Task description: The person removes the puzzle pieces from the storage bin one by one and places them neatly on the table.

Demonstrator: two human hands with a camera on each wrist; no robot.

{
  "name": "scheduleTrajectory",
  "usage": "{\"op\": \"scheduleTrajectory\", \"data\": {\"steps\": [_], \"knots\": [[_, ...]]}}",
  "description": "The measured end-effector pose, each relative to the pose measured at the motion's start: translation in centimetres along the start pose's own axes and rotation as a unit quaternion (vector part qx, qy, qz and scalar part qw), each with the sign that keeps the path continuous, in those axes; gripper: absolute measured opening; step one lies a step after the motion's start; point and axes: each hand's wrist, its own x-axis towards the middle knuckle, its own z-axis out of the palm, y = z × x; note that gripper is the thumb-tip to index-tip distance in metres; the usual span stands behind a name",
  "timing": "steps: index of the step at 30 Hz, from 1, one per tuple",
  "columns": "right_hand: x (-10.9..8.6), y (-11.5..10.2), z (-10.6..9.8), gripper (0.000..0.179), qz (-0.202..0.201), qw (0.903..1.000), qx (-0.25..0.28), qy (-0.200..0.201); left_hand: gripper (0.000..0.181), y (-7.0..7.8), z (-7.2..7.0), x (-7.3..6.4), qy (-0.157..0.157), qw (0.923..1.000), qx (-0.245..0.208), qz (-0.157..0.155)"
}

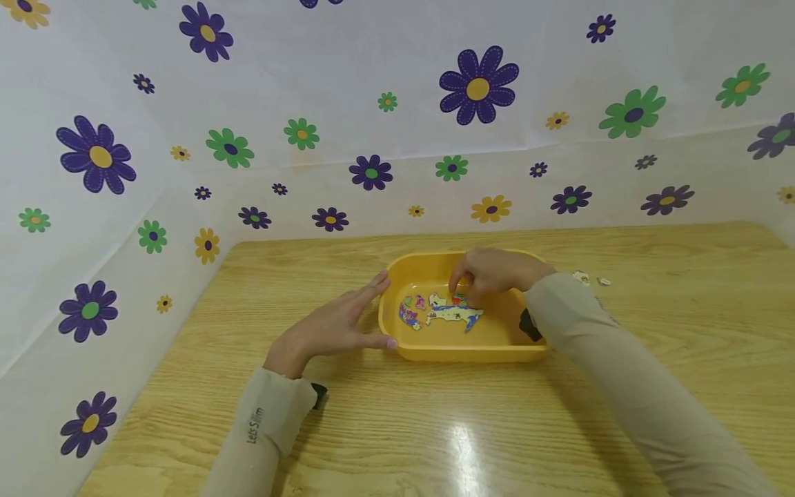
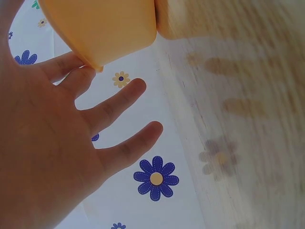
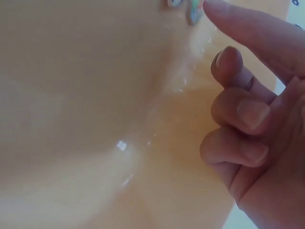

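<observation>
My left hand point(image 1: 332, 328) spans the left end of a yellow plastic tray point(image 1: 475, 354), thumb near the front corner and fingers at the far rim. In the left wrist view two fingertips touch the tray's edge; the other two fingers are straight and apart from it. My right hand point(image 1: 497, 271) reaches into the tray, its index finger extended down by a small colourful piece point(image 3: 194, 12). Its other visible fingers curl inward. Beside it lies a large cream-and-blue flat cutout point(image 1: 452, 314), shaped like a puzzle piece. A multicoloured piece point(image 1: 408, 315) lies at the tray's left.
Two small cream pieces point(image 1: 580, 277) lie on the wooden table point(image 1: 373, 428) beyond the tray's right end. A white flowered cloth point(image 1: 404, 41) hangs behind and at the left. A dark strap point(image 1: 531, 324) shows under the right sleeve point(image 1: 627, 373).
</observation>
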Motion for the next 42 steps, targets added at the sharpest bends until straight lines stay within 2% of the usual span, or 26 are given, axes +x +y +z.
{"op": "scheduleTrajectory", "data": {"steps": [16,32,42], "knots": [[0.3,-0.7,0.5,0.031,0.012,0.9971,-0.076,0.001,0.105,0.0,0.0,0.0,0.0,1.0,-0.001,-0.002],[0.3,-1.0,0.7,0.022,0.012,0.9926,-0.119,0.021,0.105,-0.1,0.0,0.1,0.003,1.0,0.002,0.002],[0.3,-1.0,0.7,0.022,0.019,0.9924,-0.12,0.022,0.104,-0.1,0.0,0.0,0.002,0.9999,0.006,0.008]]}}
